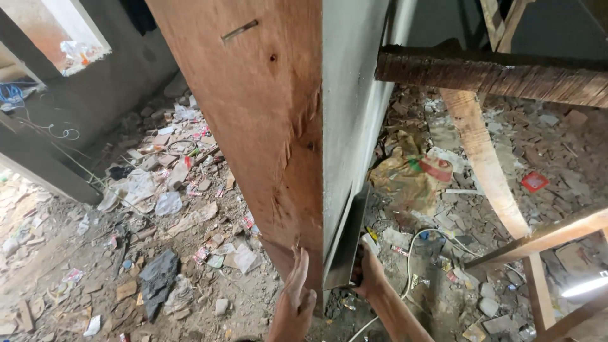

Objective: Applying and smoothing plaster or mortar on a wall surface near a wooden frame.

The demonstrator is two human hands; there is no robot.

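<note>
Rubble-strewn floor point(190, 266) below. Your left hand point(294, 301) presses flat and open against the brown plywood board's point(259, 126) lower edge; your right hand point(370, 275) grips the grey metal strip point(347, 244) at the corner. Board looks stiff, heavy, splintery: hold the edges.

One view only, a head cam worn by the person, so there's no 2nd view to share anything w/. It looks steeply down from above along a plywood board point(253, 126) and the grey column face point(354, 95) beside it, both v. near the lens and filling the centre from the top edge down, w/ the left hand point(292, 304) and right hand point(370, 273) at the bottom edge, approx. arm's reach away. The rubble-strewn floor point(158, 253) lies far below on both sides, and wooden scaffold poles point(494, 73) cross the upper right corner.
</note>
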